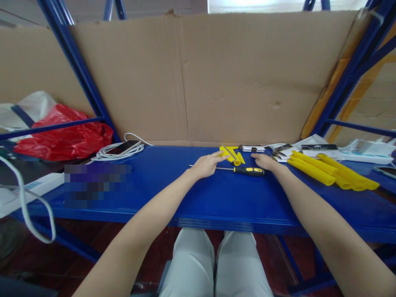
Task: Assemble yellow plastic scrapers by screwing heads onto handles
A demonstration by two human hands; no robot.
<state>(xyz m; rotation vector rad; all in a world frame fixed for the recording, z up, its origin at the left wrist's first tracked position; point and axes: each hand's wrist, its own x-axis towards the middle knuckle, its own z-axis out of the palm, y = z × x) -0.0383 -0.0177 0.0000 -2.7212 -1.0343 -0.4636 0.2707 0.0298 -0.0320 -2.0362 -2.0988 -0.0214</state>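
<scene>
My left hand (206,164) rests over the screwdriver's shaft, its fingers stretched toward several short yellow pieces (236,160). The fingertips reach the left edge of these pieces; whether they press on them I cannot tell. A screwdriver (249,170) with a black and yellow handle lies flat on the blue table, its tip pointing left. Just behind the handle's right end, my right hand (265,161) lies low with its fingers extended to the left and nothing visible in them. Small black and white packets (253,148) lie behind that hand.
Long yellow tubes (328,170) lie right of my right forearm. A phone (123,147) sits on a coiled white cable (103,154) at the left. A red plastic bag (66,134) is farther left. Cardboard (235,78) stands behind the blue table (216,202), between blue posts.
</scene>
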